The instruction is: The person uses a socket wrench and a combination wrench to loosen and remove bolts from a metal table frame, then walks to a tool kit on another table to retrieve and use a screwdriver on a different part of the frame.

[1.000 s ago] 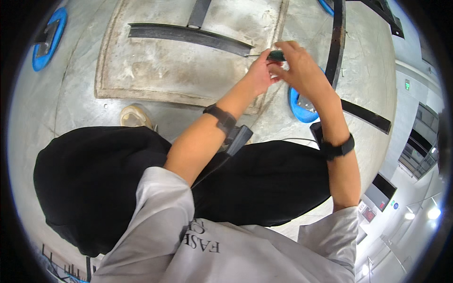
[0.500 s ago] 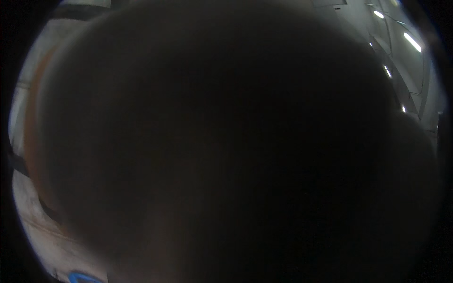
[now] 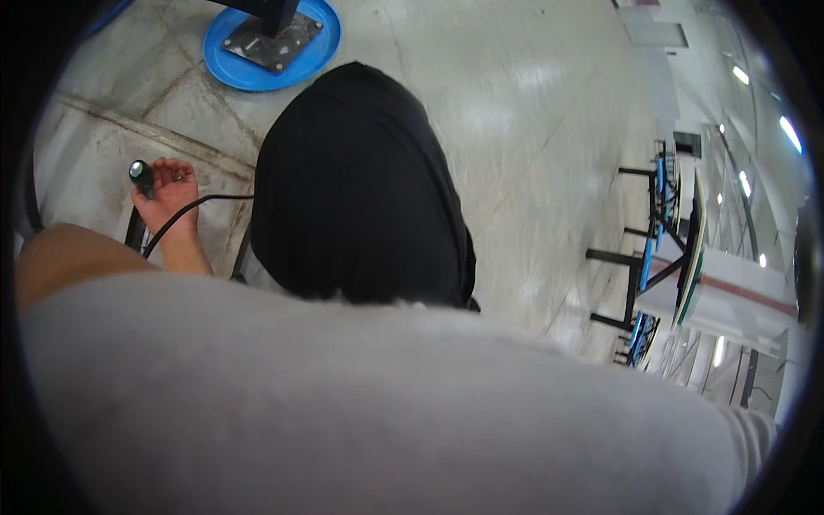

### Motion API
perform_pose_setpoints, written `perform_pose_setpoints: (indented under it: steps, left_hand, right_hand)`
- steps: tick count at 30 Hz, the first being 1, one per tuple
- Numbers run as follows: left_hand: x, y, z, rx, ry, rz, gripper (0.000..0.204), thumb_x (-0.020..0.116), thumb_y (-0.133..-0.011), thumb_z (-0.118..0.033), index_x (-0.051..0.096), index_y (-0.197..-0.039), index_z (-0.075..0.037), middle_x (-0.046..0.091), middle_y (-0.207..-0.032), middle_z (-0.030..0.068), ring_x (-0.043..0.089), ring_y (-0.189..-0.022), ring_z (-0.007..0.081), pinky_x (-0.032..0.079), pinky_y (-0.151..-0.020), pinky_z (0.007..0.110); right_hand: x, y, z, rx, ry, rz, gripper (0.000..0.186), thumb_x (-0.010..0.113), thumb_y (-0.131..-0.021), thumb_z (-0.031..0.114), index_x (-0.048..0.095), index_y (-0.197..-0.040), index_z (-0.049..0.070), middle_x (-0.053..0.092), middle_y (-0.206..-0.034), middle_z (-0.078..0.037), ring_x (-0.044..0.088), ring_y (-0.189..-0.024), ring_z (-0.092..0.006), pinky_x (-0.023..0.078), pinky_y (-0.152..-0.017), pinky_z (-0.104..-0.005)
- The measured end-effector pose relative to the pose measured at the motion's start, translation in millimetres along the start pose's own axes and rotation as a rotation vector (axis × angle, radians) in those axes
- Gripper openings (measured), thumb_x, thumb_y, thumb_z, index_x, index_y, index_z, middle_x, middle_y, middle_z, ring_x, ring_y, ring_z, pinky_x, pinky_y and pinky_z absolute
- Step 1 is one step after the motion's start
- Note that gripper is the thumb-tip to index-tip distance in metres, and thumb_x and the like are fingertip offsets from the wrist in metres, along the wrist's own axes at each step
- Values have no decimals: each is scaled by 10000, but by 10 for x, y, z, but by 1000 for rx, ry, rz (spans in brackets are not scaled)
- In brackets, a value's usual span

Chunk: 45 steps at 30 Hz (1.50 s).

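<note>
At the left of the head view, my left hand (image 3: 172, 196) is held palm up with its fingers loosely curled. A dark green, round-ended handle (image 3: 142, 177) with a shiny tip lies between the thumb and fingers; its lower part is hidden by the hand. A black cable (image 3: 193, 206) crosses in front of the wrist and runs to a black-clothed knee (image 3: 356, 189) in the middle. Grey shirt cloth (image 3: 412, 403) fills the lower part, with bare skin (image 3: 73, 257) at its left end. My right hand is out of sight.
A blue round tray (image 3: 225, 79) lies on the concrete floor (image 3: 515, 146) at the upper left, with a bolted black foot plate (image 3: 273, 45) in it. Tables with black legs (image 3: 631, 266) and blue parts stand along the right, tilted in view. Ceiling lights (image 3: 790, 135) shine beyond.
A dark blur covered most of the view half a second ago. Now the view has shifted, and the floor, the knee, the grey shirt and my left hand with the handle show.
</note>
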<state>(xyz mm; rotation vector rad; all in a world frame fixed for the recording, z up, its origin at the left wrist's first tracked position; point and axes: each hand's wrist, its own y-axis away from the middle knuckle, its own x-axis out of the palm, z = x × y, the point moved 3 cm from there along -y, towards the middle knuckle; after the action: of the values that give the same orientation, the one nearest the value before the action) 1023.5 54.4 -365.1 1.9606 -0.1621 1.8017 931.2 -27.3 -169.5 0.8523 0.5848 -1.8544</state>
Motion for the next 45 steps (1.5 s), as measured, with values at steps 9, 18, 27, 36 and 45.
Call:
perform_pose_setpoints:
  steps: [9, 18, 27, 36, 45]
  left_hand:
    - [-171, -255, 247, 28, 62, -98, 438, 556, -863, -405, 670, -907, 15, 690, -916, 159, 623, -865, 291, 456, -880, 428]
    - [1074, 561, 687, 491, -314, -105, 456, 563, -917, -423, 603, -1162, -41, 646, -1148, 114, 593, -1064, 267, 444, -968, 454]
    - [743, 159, 237, 282, 66, -275, 343, 509, -952, -485, 609, -925, -158, 645, -933, 7, 565, -888, 168, 456, -825, 406]
    - [785, 107, 111, 307, 86, -214, 407, 414, -985, -534, 631, -1012, -191, 612, -961, -41, 531, -956, 141, 431, -849, 366]
    - [836, 238, 89, 334, 104, -229, 454, 423, -986, -600, 651, -1057, -214, 630, -964, -68, 519, -901, 118, 417, -828, 332]
  right_hand:
    - [-169, 0, -194, 36, -8, 46, 253, 688, -777, 253, 744, -948, 75, 726, -946, -120, 692, -906, -319, 546, -752, -448]
    - [-657, 162, -497, 270, 348, 225, 283, 694, -792, 268, 745, -993, 75, 729, -997, -119, 691, -959, -314, 552, -802, -433]
    - [-1715, 706, -1130, 949, -41, 277, 611, 556, -941, 549, 689, -1007, -44, 660, -714, -135, 677, -568, -194, 578, -478, -317]
    - [-1479, 532, -1389, 657, 134, 179, 339, 735, -819, 203, 604, -900, -98, 662, -688, -218, 689, -605, -298, 535, -540, -383]
    - [-1379, 457, -1223, 430, 263, 151, 312, 745, -748, 104, 598, -988, -30, 665, -799, -227, 669, -793, -405, 528, -702, -443]
